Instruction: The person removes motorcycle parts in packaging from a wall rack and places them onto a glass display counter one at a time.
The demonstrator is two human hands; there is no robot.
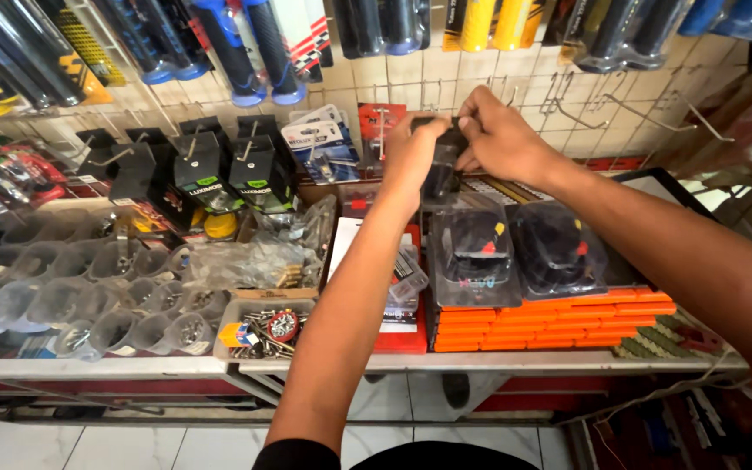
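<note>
Both hands are raised to the white wire rack (446,74): the left hand (411,157) and right hand (502,135) pinch a small black packet (439,161) at its top. Below, clear plastic cups (89,300) hold small metal parts, and a tray (241,309) holds screws (258,335). 2 clear blister packs (515,248) lie on orange boxes (559,318).

Two hands (411,157) (502,139), one small black pack (439,161) (held between them), two clear blister packs (472,248) (559,248), one orange box stack (559,320)
</note>
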